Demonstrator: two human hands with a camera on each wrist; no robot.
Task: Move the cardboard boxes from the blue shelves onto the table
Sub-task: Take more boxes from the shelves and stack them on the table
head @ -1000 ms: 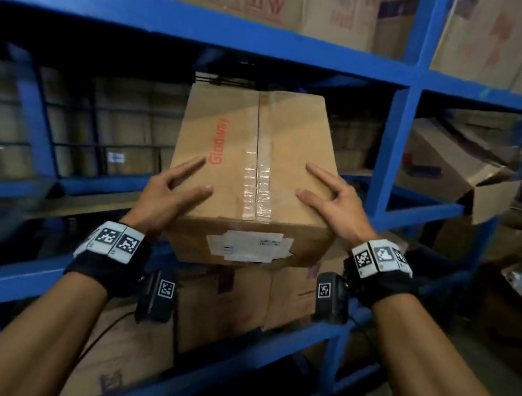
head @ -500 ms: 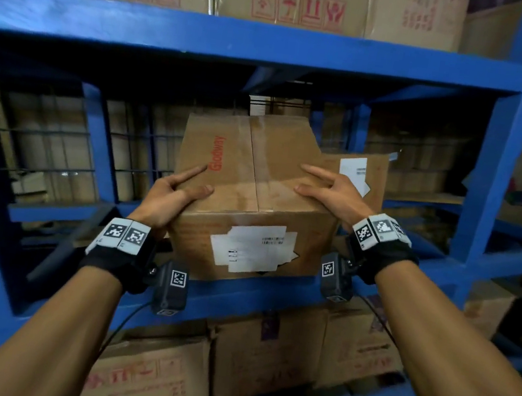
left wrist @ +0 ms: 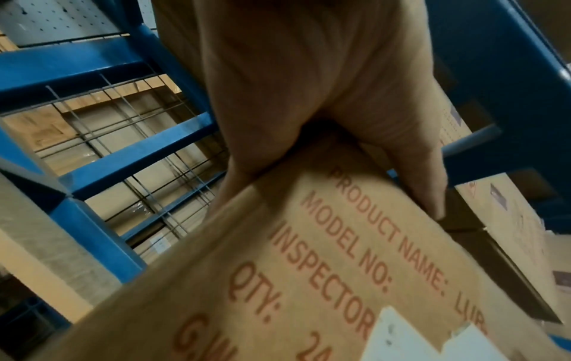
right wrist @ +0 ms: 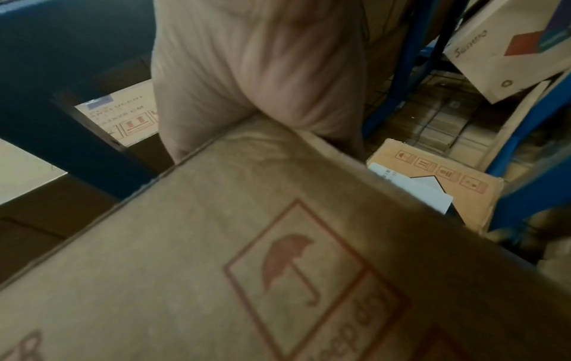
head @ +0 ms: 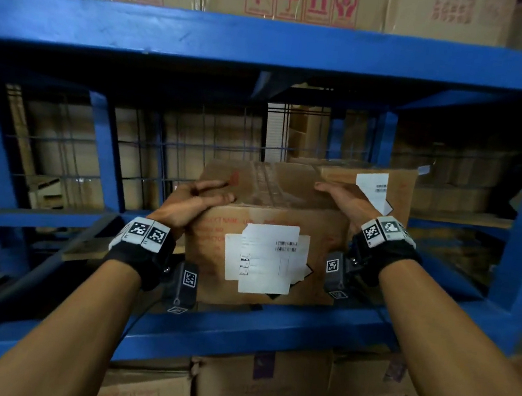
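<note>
Between left hand (head: 196,204), right hand (head: 343,197): one box (head: 324,240)

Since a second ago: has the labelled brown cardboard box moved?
Yes. The brown cardboard box then covered the blue front shelf beam; now its bottom edge sits at the beam's top: up and into the shelf.

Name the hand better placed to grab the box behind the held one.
Right: the right hand rests beside the rear box; the left hand grips the far corner of the front box.
</note>
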